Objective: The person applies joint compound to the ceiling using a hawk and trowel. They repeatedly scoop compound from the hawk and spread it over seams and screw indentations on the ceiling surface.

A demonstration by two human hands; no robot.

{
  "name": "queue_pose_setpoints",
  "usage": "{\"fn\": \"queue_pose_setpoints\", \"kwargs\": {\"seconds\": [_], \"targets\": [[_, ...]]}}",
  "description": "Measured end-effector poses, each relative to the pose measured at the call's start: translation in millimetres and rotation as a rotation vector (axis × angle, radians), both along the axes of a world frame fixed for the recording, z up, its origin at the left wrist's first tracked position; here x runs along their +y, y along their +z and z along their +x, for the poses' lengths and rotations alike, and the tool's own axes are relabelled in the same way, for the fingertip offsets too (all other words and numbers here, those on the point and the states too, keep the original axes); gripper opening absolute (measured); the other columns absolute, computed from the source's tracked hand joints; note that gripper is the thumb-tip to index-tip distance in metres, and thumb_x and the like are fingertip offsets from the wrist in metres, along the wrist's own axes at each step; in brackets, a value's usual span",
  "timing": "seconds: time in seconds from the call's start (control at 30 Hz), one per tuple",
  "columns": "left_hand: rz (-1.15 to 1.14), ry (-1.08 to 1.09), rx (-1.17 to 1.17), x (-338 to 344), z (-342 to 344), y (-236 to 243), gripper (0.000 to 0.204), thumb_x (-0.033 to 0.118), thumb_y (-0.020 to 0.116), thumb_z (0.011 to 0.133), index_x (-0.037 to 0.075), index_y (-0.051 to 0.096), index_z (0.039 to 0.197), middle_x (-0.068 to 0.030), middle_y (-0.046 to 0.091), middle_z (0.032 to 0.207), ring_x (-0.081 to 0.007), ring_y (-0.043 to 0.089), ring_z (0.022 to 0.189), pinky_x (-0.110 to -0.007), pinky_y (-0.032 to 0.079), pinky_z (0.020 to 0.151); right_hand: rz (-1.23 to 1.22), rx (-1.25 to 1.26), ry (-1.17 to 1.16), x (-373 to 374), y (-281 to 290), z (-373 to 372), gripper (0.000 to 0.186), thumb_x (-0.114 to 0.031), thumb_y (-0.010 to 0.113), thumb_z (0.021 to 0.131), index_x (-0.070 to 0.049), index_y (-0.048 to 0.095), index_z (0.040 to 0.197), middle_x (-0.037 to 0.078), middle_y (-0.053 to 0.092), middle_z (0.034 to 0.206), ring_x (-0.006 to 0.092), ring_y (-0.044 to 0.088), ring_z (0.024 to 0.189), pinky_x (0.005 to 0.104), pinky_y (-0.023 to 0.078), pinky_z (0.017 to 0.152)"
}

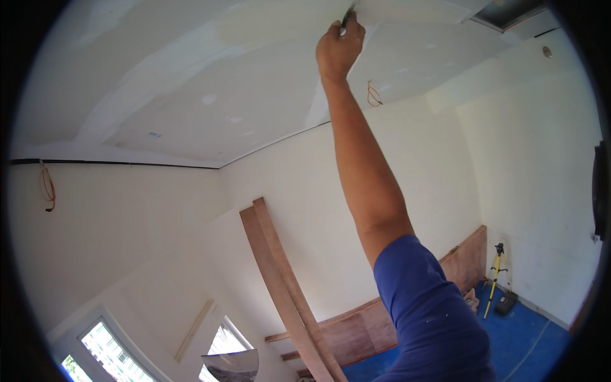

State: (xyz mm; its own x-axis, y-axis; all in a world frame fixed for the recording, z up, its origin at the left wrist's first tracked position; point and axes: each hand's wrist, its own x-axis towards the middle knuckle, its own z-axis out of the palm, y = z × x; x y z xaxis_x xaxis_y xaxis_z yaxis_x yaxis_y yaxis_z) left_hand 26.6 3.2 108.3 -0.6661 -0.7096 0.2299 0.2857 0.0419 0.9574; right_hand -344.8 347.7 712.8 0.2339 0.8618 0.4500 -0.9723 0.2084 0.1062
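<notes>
My right arm, in a blue short sleeve, stretches up toward the white ceiling (172, 76). My right hand (340, 54) is closed around the handle of a slim, dark tool that looks like a putty knife (349, 18). Its tip is at the ceiling surface, though the contact point is too small to make out. Pale smeared patches and bands of filler (159, 67) run across the ceiling to the left of the hand. My left hand is out of the picture.
Orange cable loops (374, 95) hang from the ceiling and left wall. A ceiling opening (506, 14) lies upper right. Long wooden boards (280, 280) lean on the wall beside brown panels (363, 331). A yellow tripod (493, 280) stands on blue floor sheeting (534, 337). Windows (114, 350) are lower left.
</notes>
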Motion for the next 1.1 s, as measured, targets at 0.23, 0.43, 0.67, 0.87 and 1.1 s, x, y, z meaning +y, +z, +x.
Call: {"fn": "queue_pose_setpoints", "kwargs": {"seconds": [0.23, 0.43, 0.67, 0.87, 1.1], "targets": [[-0.098, 0.062, -0.015, 14, 27, 6, 0.040, 0.033, 0.053, 0.108, 0.009, 0.061, 0.078, 0.0013, 0.050, 0.055, -0.0088, 0.042, 0.043, -0.026, 0.033, 0.040, 0.136, 0.074, 0.076, -117, -10, 58, 0.057, 0.009, 0.055, 0.094, 0.015, 0.038, 0.148, 0.028, 0.044, 0.139, 0.0436, 0.047, 0.123, 0.0483, 0.048, 0.104], [-0.065, 0.181, 0.051, 29, 41, 12, 0.033, 0.027, 0.059, 0.105, 0.011, 0.055, 0.076, 0.0020, 0.046, 0.053, -0.0088, 0.040, 0.039, -0.027, 0.030, 0.036, 0.213, 0.144, 0.115, -201, -17, 104, 0.058, 0.012, 0.055, 0.093, 0.015, 0.036, 0.148, 0.030, 0.039, 0.145, 0.0457, 0.043, 0.128, 0.0504, 0.046, 0.108], [-0.072, 0.191, -0.108, 19, 44, 8, 0.043, 0.034, 0.052, 0.108, 0.009, 0.060, 0.074, 0.0014, 0.050, 0.054, -0.0083, 0.043, 0.043, -0.026, 0.033, 0.041, 0.421, 0.081, 0.074, -202, -61, 104, 0.036, -0.002, 0.044, 0.106, 0.010, 0.049, 0.140, 0.026, 0.057, 0.134, 0.0405, 0.055, 0.124, 0.0487, 0.048, 0.105], [-0.133, 0.112, -0.154, 5, 38, 2, 0.043, 0.034, 0.052, 0.109, 0.010, 0.060, 0.075, 0.0019, 0.049, 0.053, -0.0080, 0.043, 0.044, -0.025, 0.032, 0.041, 0.057, -0.051, -0.002, -40, -45, 22, 0.036, -0.010, 0.045, 0.105, 0.008, 0.058, 0.133, 0.026, 0.065, 0.124, 0.0429, 0.065, 0.110, 0.0471, 0.051, 0.095], [-0.089, 0.027, -0.123, 3, 20, 8, 0.035, 0.032, 0.052, 0.110, 0.010, 0.061, 0.085, 0.0023, 0.050, 0.059, -0.0076, 0.043, 0.045, -0.024, 0.032, 0.041, -0.089, -0.240, 0.005, 96, -20, -35, 0.040, -0.006, 0.040, 0.105, 0.006, 0.049, 0.142, 0.029, 0.055, 0.134, 0.0439, 0.061, 0.119, 0.0493, 0.052, 0.100]]}}
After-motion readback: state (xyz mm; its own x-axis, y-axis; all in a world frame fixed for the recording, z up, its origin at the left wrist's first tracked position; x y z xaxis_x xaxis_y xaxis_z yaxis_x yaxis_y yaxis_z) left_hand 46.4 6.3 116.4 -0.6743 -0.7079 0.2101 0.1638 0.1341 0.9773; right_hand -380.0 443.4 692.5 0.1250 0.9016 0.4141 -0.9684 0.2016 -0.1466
